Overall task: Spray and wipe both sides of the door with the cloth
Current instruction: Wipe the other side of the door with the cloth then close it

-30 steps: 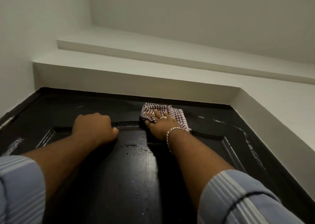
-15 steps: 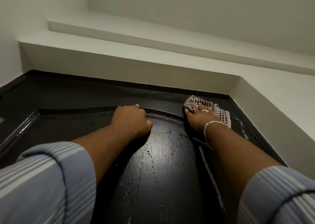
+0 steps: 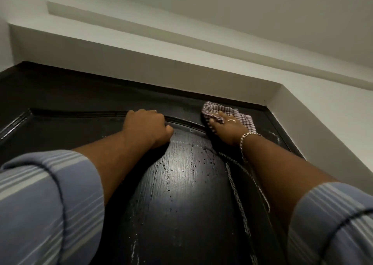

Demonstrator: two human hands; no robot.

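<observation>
I look up at the top of a dark wooden door [image 3: 181,194]; its arched panel is wet with spray droplets and streaks. My right hand [image 3: 228,129], with a ring and a bracelet, presses a checked red-and-white cloth [image 3: 247,120] flat against the door near its top right corner. Against the curved moulding above the panel rests my left hand [image 3: 147,126], fingers curled into a fist and holding nothing. No spray bottle is in view.
A white stepped lintel [image 3: 141,62] runs just above the door's top edge. A white wall [image 3: 323,135] closes in right beside the door's right edge. My striped blue sleeves fill the lower corners.
My right hand has slid the cloth rightward along the door's top to the right corner. My left fist has shifted right along the moulding. The view has turned with them.
</observation>
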